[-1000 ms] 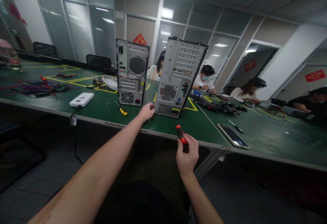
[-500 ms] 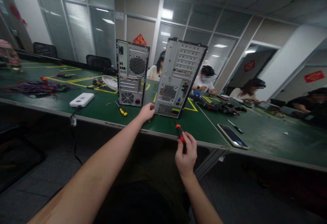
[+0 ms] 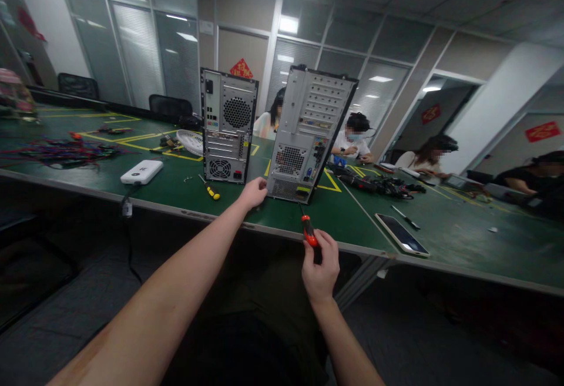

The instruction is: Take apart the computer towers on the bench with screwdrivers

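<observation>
A tall computer case (image 3: 304, 139) stands upright with its rear panel facing me. My left hand (image 3: 254, 193) is at its lower left edge, fingers curled against the side and partly hidden. In my right hand (image 3: 321, 265) is a red and black screwdriver (image 3: 308, 231), held by the handle end with thumb and fingers. Its shaft points up and away to the bottom rear edge of the case; whether the tip sits in a screw is too small to tell. A second, smaller computer case (image 3: 229, 127) stands upright to the left. In front of it lies a yellow and black screwdriver (image 3: 212, 191).
On the green table (image 3: 348, 221), a white power bank (image 3: 141, 172) with a cable and coloured wires (image 3: 66, 151) lie left. A phone (image 3: 402, 234), a pen-like tool (image 3: 405, 217) and black cables (image 3: 388, 186) lie right. Several people sit at the far side.
The red and black screwdriver's handle has turned slightly in my right hand, and the fingers have shifted a little. My left hand and both cases stay in place.
</observation>
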